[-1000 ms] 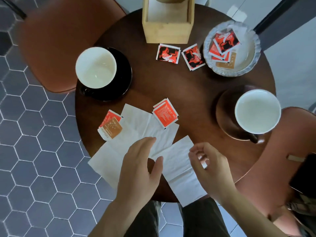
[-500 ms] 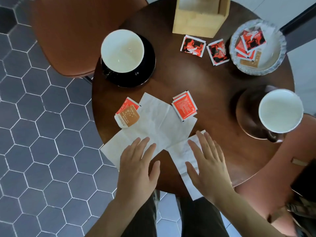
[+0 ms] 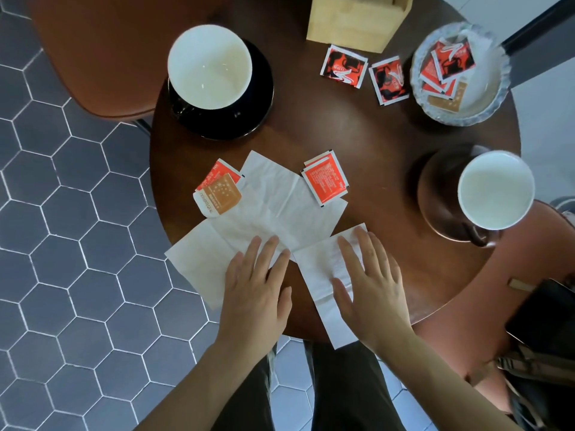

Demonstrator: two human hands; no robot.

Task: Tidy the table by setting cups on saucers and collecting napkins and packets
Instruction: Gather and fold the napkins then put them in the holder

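Both hands are flat and spread, palms down, gripping nothing. Left hand (image 3: 255,293) presses the big napkin (image 3: 267,209) near the table (image 3: 373,135) edge at 6 o'clock, right hand (image 3: 370,290) lies on the small napkin (image 3: 317,265) just beside it. Red packets (image 3: 325,177) touch the big napkin's 1 o'clock corner, an orange packet (image 3: 219,197) sits at its 9 o'clock side. White cup (image 3: 210,66) on black saucer (image 3: 261,104) at 11, other cup (image 3: 494,189) on brown saucer (image 3: 435,188) at 3. More packets in the dish (image 3: 485,110) at 1.

I see napkins (image 3: 273,209) at the table's (image 3: 373,135) near edge. Cups sit on saucers left (image 3: 209,66) and right (image 3: 494,189).
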